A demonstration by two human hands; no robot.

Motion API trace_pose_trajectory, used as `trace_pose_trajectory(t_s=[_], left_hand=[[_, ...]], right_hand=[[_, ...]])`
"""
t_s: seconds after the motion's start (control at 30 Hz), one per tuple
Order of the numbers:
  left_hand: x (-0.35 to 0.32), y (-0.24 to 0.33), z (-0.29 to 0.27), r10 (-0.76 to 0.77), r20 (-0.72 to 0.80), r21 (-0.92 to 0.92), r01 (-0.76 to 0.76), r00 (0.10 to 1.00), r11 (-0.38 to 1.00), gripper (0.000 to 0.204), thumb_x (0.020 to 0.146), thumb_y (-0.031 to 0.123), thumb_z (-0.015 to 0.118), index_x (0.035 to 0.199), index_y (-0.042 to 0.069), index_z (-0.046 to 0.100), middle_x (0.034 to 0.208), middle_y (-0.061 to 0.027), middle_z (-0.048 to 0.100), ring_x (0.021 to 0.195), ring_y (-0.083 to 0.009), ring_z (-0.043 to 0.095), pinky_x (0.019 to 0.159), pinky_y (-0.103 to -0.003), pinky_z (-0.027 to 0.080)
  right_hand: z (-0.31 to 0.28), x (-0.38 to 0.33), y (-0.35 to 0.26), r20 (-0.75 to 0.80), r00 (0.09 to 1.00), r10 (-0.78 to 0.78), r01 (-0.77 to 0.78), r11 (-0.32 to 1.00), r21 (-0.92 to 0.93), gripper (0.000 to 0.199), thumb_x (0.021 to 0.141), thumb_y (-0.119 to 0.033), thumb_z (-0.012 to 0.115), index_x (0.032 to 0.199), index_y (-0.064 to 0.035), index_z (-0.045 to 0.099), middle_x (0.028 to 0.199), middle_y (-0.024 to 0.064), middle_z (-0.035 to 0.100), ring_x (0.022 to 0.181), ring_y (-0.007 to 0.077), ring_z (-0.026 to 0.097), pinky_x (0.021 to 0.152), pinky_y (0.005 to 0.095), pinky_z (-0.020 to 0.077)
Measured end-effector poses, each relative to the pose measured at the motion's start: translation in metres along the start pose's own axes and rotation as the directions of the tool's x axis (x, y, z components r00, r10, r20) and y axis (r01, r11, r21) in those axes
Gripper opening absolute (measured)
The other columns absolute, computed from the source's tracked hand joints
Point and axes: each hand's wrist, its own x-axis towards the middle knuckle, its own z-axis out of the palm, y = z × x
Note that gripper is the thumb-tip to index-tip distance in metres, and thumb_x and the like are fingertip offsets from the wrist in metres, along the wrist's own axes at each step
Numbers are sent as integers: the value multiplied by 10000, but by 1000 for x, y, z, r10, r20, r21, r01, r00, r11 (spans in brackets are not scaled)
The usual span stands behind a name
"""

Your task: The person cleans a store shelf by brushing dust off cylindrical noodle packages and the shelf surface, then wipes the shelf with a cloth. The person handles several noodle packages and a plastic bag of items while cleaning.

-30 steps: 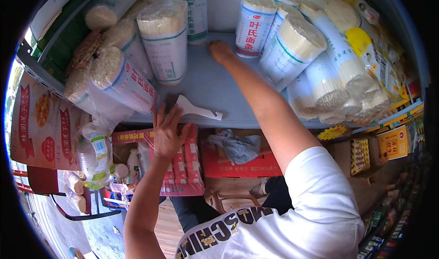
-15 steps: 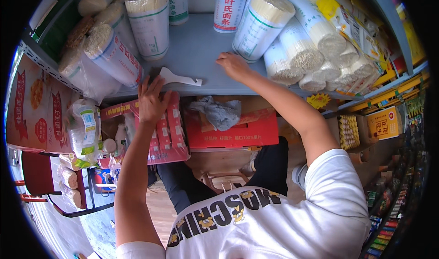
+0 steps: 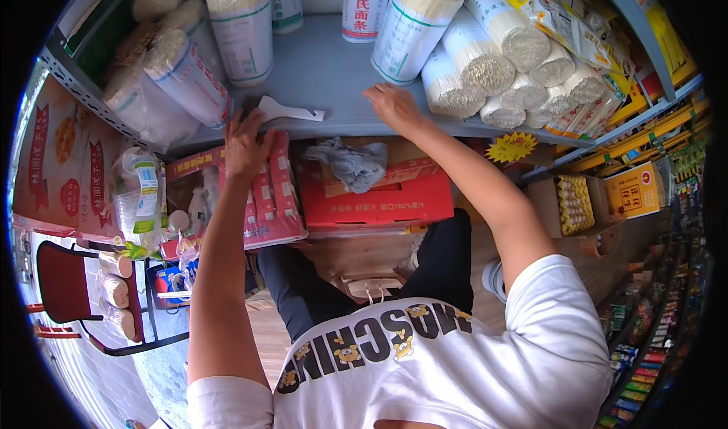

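My left hand (image 3: 249, 147) rests at the front edge of the grey shelf (image 3: 318, 65), fingers spread and holding nothing. Beside its fingertips lies a flat white plastic piece (image 3: 292, 111) with a notched end. Farther right, my right hand (image 3: 394, 108) is at the shelf surface, its fingers curled together; nothing shows in them, though its underside is hidden. Just beyond it, an upright wrapped bundle of dried noodles (image 3: 415, 29) leans slightly. Another upright noodle bundle (image 3: 240, 31) stands beyond my left hand, with a tilted noodle bundle (image 3: 187, 80) to its left.
Several noodle bundles (image 3: 485, 69) lie stacked at the right. Below the shelf edge are a red box (image 3: 364, 209) with a crumpled grey cloth (image 3: 353, 164) on it, and pink packages (image 3: 277, 201). A yellow starburst tag (image 3: 512, 147) hangs from the edge.
The whole view has shifted slightly. My right hand has come a little nearer the shelf's front edge and to the right. My left hand stays beside the white plastic piece.
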Motion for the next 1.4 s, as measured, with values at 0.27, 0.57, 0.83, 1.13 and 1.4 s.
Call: trace_pose_trajectory(t_s=[0.27, 0.57, 0.83, 1.13, 1.4], left_hand=[[-3, -1, -6, -20, -7, -6, 20, 1000, 1000, 354, 774, 228, 712, 1086, 64, 671, 1220, -83, 620, 1232, -352, 454, 1049, -467, 332], [-4, -4, 0, -10, -10, -16, 10, 1000, 1000, 357, 773, 241, 709, 1073, 52, 673, 1223, -114, 611, 1238, -377, 441, 1049, -517, 319], [0, 5, -5, -26, 7, -7, 26, 1000, 1000, 353, 778, 218, 709, 1088, 56, 667, 1225, -101, 613, 1242, -365, 446, 1051, -488, 332], [-2, 0, -1, -20, -12, -35, 20, 1000, 999, 353, 752, 233, 725, 1055, 60, 671, 1210, -94, 616, 1237, -372, 443, 1041, -509, 326], [-2, 0, -1, -32, -6, -34, 32, 999, 999, 363, 748, 228, 726, 1062, 54, 670, 1213, -98, 614, 1242, -379, 440, 1046, -524, 316]], right_hand=[[-70, -122, -107, 434, 889, -144, -60, 904, 423, 125, 774, -70, 627, 895, -100, 628, 836, 78, 602, 748, 273, 622, 630, 402, 510], [-39, -144, -144, 287, 954, -83, -92, 833, 546, 73, 829, -103, 616, 872, -48, 636, 857, 80, 636, 780, 277, 638, 644, 386, 509], [1, 38, -108, -136, 955, 265, -117, 754, 646, 125, 860, -80, 639, 981, -53, 652, 898, 106, 663, 761, 236, 660, 608, 297, 520], [81, 102, -98, -8, 939, 344, -299, 827, 476, 371, 766, -191, 717, 1081, -18, 628, 1102, 143, 625, 1021, 344, 589, 875, 424, 483], [95, 199, -90, -72, 909, 410, -248, 672, 698, 1129, 648, -369, 837, 1408, 122, 162, 1358, 322, 372, 1261, 431, 403, 1042, 412, 364]])
